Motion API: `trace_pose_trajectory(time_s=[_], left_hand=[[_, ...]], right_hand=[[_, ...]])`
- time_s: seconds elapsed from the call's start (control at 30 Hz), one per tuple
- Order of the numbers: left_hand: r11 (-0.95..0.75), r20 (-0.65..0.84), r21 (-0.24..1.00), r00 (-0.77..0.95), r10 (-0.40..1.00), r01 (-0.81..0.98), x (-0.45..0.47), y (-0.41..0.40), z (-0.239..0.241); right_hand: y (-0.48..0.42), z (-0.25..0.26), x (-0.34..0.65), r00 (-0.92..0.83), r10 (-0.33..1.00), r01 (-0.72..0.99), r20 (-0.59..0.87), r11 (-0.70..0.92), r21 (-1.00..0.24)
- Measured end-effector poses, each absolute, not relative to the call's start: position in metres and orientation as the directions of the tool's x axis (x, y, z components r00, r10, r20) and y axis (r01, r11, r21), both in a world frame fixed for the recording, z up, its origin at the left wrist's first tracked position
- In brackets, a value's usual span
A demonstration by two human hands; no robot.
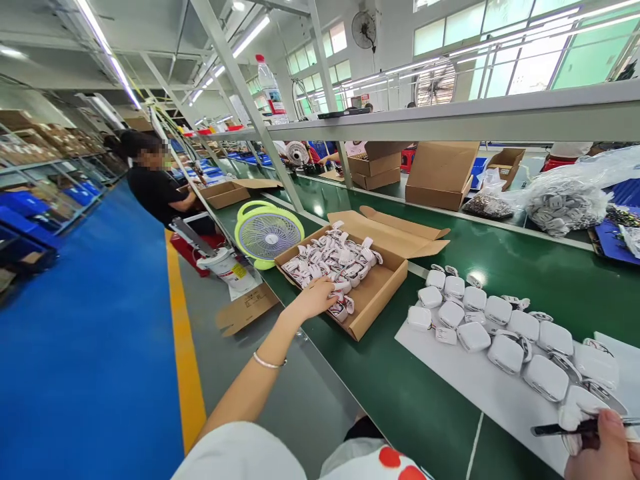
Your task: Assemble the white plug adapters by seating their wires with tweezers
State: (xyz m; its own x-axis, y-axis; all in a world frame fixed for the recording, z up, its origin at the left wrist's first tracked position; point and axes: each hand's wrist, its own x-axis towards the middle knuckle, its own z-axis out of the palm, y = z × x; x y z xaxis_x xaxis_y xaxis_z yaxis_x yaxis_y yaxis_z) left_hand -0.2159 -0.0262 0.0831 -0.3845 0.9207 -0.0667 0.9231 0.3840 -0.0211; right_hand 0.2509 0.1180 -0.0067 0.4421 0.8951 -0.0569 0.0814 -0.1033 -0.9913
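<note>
Left hand [314,299] mid-frame among white plastic pieces [320,259], grip unclear; right hand [604,448], lower right, clasps black tool [549,430]; best pick singly.

One open box [383,300] holds dozens of small white parts [320,257], too heaped to count. Right of the box sit at least twelve white cases [505,353] and one dark tool [550,430]. Two hands show: one left hand [315,299] at the box, one right hand [603,450] right of it. Left of the box are one lime fan [270,237] and one bucket [227,268].
</note>
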Motion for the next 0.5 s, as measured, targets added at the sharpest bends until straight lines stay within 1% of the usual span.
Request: trace_pose_trajectory(time_s=[0.07, 0.13, 0.23, 0.33, 0.43, 0.5], left_hand=[[0.37, -0.057, -0.021, -0.371, 0.927, 0.929, -0.222, -0.036, 0.088], [0.373, -0.042, -0.022, -0.373, 0.927, 0.928, -0.227, -0.045, 0.093], [0.461, 0.007, -0.044, -0.461, 0.887, 0.887, -0.229, -0.054, 0.095], [0.612, 0.087, -0.06, -0.606, 0.79, 0.789, -0.227, -0.056, 0.09], [0.733, 0.192, -0.01, -0.719, 0.669, 0.68, -0.218, -0.049, 0.087], [0.768, 0.248, 0.045, -0.752, 0.611, 0.639, -0.204, -0.041, 0.091]], right_hand=[[0.115, 0.004, 0.244, 0.532, 0.83, 0.018, -0.169, -0.211, -0.977], [0.114, 0.009, 0.241, 0.561, 0.797, 0.012, -0.223, -0.277, -0.961], [0.116, 0.006, 0.243, 0.574, 0.789, 0.035, -0.217, -0.288, -0.957], [0.118, -0.002, 0.245, 0.554, 0.809, 0.049, -0.198, -0.269, -0.962], [0.116, 0.001, 0.244, 0.543, 0.817, 0.081, -0.195, -0.282, -0.956], [0.114, 0.008, 0.242, 0.544, 0.815, 0.125, -0.199, -0.314, -0.941]])
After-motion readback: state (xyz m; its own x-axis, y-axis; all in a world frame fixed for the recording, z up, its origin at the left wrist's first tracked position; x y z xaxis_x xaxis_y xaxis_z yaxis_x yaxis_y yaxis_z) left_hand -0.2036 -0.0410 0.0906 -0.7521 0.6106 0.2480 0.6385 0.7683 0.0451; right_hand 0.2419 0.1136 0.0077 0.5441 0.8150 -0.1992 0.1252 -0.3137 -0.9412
